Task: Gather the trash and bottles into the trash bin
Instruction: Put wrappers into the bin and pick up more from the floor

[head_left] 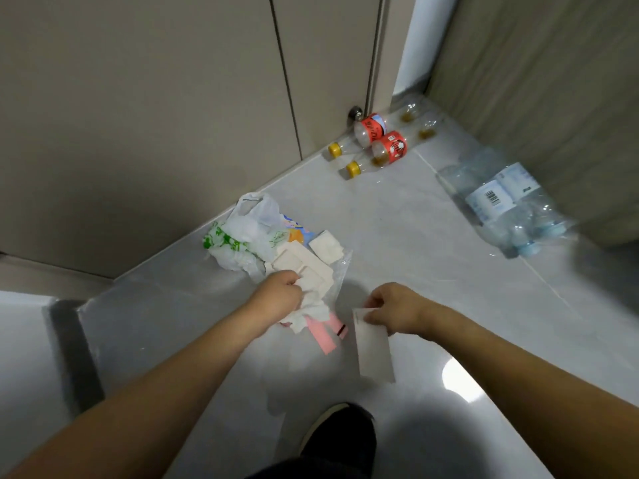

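Both of your forearms are reaching forward and down over the pale floor (397, 216), bare to the bottom edge of the view. Your left hand (278, 292) is lying knuckles-up, fingers curled into the near edge of the trash pile (276, 250), and it is clenching a wad of white tissue (307, 311) that is hanging below the fist. Your right hand (392, 307) is sitting just beside it, apart from the pile, pinching the top edge of one white card (373, 344) between thumb and fingers; the card is hanging down toward you, its lower end close to the floor.

The pile is resting against the foot of the beige wall panels (138, 115). In it you are seeing one green-printed plastic bag (228, 243), several flat beige cardboard pieces (304, 264) overlapping each other, one folded white pad (325, 247), and two pink strips (326, 335) sticking out under the tissue. Their exact number beneath the top layer cannot be told.

Further back, two orange-labelled bottles (378, 138) with yellow caps are lying on their sides, side by side, in the corner by the door stop (355, 113). Well apart to the right, a cluster of clear water bottles (508, 205) with pale blue caps is lying near the grey wood-grain panel (553, 81); blur is preventing a sure count.

One dark shoe (340, 433) is showing at the bottom centre. No trash bin is in view.
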Demonstrator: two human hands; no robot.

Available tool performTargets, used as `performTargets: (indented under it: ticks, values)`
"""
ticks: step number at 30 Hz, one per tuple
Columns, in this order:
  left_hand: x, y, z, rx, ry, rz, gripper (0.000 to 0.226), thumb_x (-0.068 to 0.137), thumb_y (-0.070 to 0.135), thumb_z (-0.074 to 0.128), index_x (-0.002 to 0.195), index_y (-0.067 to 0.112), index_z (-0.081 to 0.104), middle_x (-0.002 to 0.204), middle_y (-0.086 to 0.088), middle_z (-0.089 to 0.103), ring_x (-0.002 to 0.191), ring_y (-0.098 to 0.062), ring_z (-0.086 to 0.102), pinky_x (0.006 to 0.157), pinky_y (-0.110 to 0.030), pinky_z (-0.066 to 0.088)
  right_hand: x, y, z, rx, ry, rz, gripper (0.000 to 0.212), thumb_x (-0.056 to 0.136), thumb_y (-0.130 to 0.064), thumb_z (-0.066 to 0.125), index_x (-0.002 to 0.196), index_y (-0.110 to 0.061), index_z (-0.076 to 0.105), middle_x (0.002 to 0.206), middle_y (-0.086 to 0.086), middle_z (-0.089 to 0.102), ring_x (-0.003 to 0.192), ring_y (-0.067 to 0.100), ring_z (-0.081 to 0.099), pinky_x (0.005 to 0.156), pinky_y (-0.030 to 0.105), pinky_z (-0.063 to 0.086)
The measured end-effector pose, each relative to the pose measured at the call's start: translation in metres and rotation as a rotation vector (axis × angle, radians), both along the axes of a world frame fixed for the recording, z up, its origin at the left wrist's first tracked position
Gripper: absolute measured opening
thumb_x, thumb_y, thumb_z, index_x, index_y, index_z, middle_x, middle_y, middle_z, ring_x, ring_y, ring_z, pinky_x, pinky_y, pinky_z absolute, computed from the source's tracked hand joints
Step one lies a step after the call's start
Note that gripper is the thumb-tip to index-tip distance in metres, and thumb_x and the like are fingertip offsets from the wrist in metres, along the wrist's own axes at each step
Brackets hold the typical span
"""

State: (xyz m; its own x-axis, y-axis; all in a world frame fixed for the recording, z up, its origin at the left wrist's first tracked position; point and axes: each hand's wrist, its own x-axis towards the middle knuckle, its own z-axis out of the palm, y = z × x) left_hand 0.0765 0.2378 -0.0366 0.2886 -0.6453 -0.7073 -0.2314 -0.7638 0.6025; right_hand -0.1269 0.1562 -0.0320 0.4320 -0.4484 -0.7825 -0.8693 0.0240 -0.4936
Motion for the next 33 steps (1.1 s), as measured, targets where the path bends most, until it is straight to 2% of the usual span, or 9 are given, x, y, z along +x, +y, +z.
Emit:
performTargets:
  ticks: [6, 9, 12, 16, 20, 22, 27, 29, 33]
  values:
    - [-0.069, -0.092, 0.076, -0.068, 0.216, -0.09, 0.026, 0.089, -0.007, 0.039, 0.079, 0.01, 0.056, 0.066, -0.01, 0.059, 0.048, -0.019, 0.058, 0.043, -0.025, 0.048, -0.066, -0.077, 0.091, -0.1, -0.003, -0.027, 0.009, 0.092, -0.01, 0.056, 0.084, -0.009, 0.054, 0.083, 0.01, 0.06, 0.061, 0.02, 0.061, 0.049, 0.025, 0.049]
    - [-0.112, -0.135, 0.109, -0.122, 0.212, -0.204, 0.023, 0.089, -0.008, 0.043, 0.082, 0.009, 0.057, 0.072, -0.013, 0.062, 0.057, -0.026, 0.063, 0.047, -0.031, 0.054, -0.116, -0.106, 0.129, -0.179, 0.047, -0.072, 0.006, 0.093, -0.009, 0.054, 0.087, -0.009, 0.052, 0.083, 0.018, 0.067, 0.056, 0.026, 0.063, 0.048, 0.027, 0.047]
    - [-0.166, -0.164, 0.143, -0.181, 0.19, -0.314, 0.025, 0.088, -0.01, 0.044, 0.081, 0.011, 0.056, 0.072, -0.014, 0.062, 0.054, -0.025, 0.063, 0.046, -0.031, 0.056, -0.17, -0.118, 0.161, -0.249, 0.067, -0.122, 0.005, 0.093, -0.009, 0.052, 0.087, -0.009, 0.052, 0.074, 0.012, 0.066, 0.042, 0.017, 0.06, 0.042, 0.024, 0.045]
    - [-0.247, -0.184, 0.182, -0.27, 0.162, -0.432, 0.023, 0.088, -0.01, 0.042, 0.08, 0.01, 0.053, 0.072, -0.016, 0.06, 0.048, -0.024, 0.059, 0.043, -0.029, 0.054, -0.241, -0.114, 0.186, -0.29, 0.026, -0.274, 0.01, 0.091, -0.006, 0.051, 0.083, -0.01, 0.056, 0.067, 0.007, 0.065, 0.043, 0.016, 0.057, 0.043, 0.022, 0.041]
    - [-0.317, -0.196, 0.207, -0.394, 0.109, -0.504, 0.023, 0.084, -0.012, 0.037, 0.085, 0.003, 0.054, 0.074, -0.018, 0.057, 0.049, -0.027, 0.059, 0.044, -0.031, 0.055, -0.322, -0.121, 0.209, -0.342, 0.034, -0.52, 0.009, 0.095, -0.006, 0.047, 0.096, -0.006, 0.056, 0.079, 0.016, 0.065, 0.049, 0.018, 0.059, 0.046, 0.026, 0.048]
    - [-0.349, -0.2, 0.218, -0.449, 0.075, -0.535, 0.019, 0.083, -0.011, 0.04, 0.091, -0.006, 0.056, 0.076, -0.02, 0.059, 0.051, -0.028, 0.062, 0.047, -0.036, 0.055, -0.364, -0.125, 0.225, -0.394, -0.06, -0.709, 0.007, 0.095, -0.005, 0.048, 0.094, -0.004, 0.055, 0.071, 0.017, 0.063, 0.047, 0.019, 0.058, 0.045, 0.025, 0.045]
    - [-0.407, -0.212, 0.236, -0.567, -0.073, -0.65, 0.012, 0.087, 0.001, 0.05, 0.091, -0.001, 0.061, 0.074, -0.013, 0.064, 0.049, -0.017, 0.057, 0.04, -0.018, 0.04, -0.443, -0.133, 0.239, -0.684, -0.281, -1.24, 0.016, 0.089, 0.0, 0.041, 0.094, -0.005, 0.056, 0.063, 0.017, 0.06, 0.04, 0.018, 0.057, 0.036, 0.019, 0.041]
    - [-0.424, -0.221, 0.243, -0.607, -0.105, -0.682, 0.012, 0.084, -0.001, 0.05, 0.088, 0.0, 0.061, 0.074, -0.016, 0.065, 0.056, -0.021, 0.058, 0.045, -0.02, 0.04, -0.464, -0.134, 0.228, -0.819, -0.297, -1.395, 0.029, 0.081, -0.004, 0.039, 0.103, -0.001, 0.058, 0.068, 0.019, 0.063, 0.046, 0.023, 0.061, 0.04, 0.023, 0.045]
    - [-0.462, -0.241, 0.25, -0.644, -0.098, -0.7, 0.017, 0.082, -0.005, 0.046, 0.09, -0.002, 0.061, 0.08, -0.025, 0.067, 0.057, -0.025, 0.062, 0.044, -0.021, 0.042, -0.491, -0.127, 0.201, -0.873, -0.133, -1.501, 0.032, 0.071, -0.012, 0.042, 0.093, -0.004, 0.064, 0.082, 0.017, 0.067, 0.07, 0.033, 0.067, 0.07, 0.045, 0.059]
